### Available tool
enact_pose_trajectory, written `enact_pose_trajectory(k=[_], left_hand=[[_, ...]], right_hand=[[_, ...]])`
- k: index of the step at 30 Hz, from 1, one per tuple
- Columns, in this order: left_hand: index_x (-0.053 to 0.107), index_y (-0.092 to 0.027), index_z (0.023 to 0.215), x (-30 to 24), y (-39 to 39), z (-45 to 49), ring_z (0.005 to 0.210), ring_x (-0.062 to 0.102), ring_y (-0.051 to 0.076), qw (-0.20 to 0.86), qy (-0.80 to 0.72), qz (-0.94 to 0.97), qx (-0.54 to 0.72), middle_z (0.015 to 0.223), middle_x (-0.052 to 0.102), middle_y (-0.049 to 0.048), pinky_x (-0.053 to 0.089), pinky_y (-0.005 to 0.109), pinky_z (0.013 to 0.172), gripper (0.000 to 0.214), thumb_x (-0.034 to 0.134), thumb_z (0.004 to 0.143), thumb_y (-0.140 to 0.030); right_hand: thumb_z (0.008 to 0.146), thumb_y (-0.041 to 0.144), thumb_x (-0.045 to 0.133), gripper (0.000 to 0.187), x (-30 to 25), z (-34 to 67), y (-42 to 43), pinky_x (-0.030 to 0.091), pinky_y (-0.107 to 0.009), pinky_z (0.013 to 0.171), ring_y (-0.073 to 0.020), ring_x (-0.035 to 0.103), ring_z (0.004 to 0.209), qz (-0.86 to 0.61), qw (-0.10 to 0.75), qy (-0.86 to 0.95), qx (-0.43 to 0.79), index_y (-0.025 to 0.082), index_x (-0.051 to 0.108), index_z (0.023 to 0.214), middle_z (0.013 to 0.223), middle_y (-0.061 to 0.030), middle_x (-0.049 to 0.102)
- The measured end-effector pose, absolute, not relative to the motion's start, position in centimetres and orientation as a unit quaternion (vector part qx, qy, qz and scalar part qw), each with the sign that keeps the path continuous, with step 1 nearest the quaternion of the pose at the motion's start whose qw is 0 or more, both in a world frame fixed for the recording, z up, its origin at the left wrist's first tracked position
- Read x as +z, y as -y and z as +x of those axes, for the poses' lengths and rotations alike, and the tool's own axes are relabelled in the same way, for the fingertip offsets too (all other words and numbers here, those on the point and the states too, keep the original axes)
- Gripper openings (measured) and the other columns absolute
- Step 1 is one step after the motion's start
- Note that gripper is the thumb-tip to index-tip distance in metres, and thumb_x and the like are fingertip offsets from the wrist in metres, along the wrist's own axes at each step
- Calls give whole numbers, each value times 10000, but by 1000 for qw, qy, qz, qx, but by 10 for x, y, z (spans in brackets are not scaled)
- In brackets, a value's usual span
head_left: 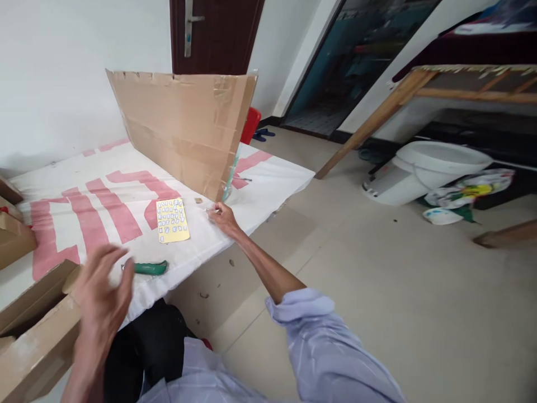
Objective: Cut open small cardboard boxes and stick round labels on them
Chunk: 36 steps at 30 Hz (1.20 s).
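My left hand hovers over the near edge of the table, a little blurred, its fingers apart and nothing visible in them. Just right of it lies a green utility knife on the white cloth. My right hand is at the table's edge, thumb and fingers pinched together by the bottom corner of a standing cardboard sheet. Whatever is in the pinch is too small to make out. Between the hands lies a yellow card bearing rows of small white pieces. A small tan scrap sits beyond it.
An open cardboard box stands at the near left, with another box behind it. The table cloth has red markings. A red chair is behind the cardboard. On the floor to the right lies a white bucket.
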<state>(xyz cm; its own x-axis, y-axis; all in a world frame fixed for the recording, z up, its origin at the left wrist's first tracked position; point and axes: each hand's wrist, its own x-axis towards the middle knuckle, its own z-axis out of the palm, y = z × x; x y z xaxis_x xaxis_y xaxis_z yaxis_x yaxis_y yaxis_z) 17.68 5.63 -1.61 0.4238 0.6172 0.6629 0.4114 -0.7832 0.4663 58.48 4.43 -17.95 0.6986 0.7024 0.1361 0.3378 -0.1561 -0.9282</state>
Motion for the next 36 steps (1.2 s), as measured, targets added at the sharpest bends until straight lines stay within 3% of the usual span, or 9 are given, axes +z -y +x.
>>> enact_pose_trajectory(k=[3,5,10,16,22,28,32,34,36], left_hand=[[764,-204,1122,-32,-107,295,1086,731,274,142,-267,915,266,1210,746,118,607,423,954,204,602,1009,-255],[753,-171,1170,-44,-137,364,1157,714,295,114,-281,942,146,1277,739,153,573,440,1028,225,615,996,-209],[723,-158,1215,-71,-175,472,1279,658,291,90,-277,955,52,1393,691,166,518,436,1111,237,678,986,-201],[675,-173,1310,-99,-186,530,1229,678,279,81,-315,945,-20,1368,678,118,581,527,1059,362,707,1021,-387],[677,-170,1300,-91,-185,542,1191,693,266,123,-348,929,21,1336,689,119,595,502,1030,366,708,1020,-404],[785,-122,925,-56,-145,501,1014,736,274,250,-288,918,113,957,784,124,583,369,886,304,559,1027,-298],[787,-161,981,-47,-88,424,853,732,198,362,-245,882,173,982,771,76,603,292,706,341,526,1011,-379],[804,-182,959,-45,-58,382,781,701,181,463,-213,818,268,954,744,69,594,292,641,303,614,982,-417],[829,-221,1005,-43,-30,346,722,657,158,467,-203,781,361,881,708,45,568,293,621,265,658,994,-424]], right_hand=[[747,562,683,368,-179,568,-23,410,-267,559,-145,497,606,-690,605,341,202,229,597,876,714,14,653],[756,625,694,433,-179,555,-5,409,-265,532,-133,497,579,-660,637,333,218,222,617,893,780,-18,706],[788,652,780,452,-182,520,46,475,-278,543,-119,545,599,-583,713,290,261,229,639,868,1013,-80,777],[806,605,857,409,-182,499,101,525,-306,592,-151,614,689,-520,772,202,305,240,681,863,1098,-93,779],[826,586,858,383,-169,494,118,527,-310,588,-155,614,689,-498,787,190,311,245,688,869,1083,-87,780],[792,627,877,441,-138,503,105,536,-325,616,-142,594,678,-467,813,198,286,246,666,858,1109,-78,775],[770,634,895,465,-114,496,93,534,-331,620,-149,591,690,-417,823,216,320,259,644,881,1093,-63,772],[764,627,904,469,-103,482,90,529,-327,617,-148,585,683,-383,821,223,359,263,631,882,1040,-49,763],[771,617,903,464,-95,465,89,521,-315,610,-140,573,665,-355,818,225,393,266,621,883,970,-28,739]])
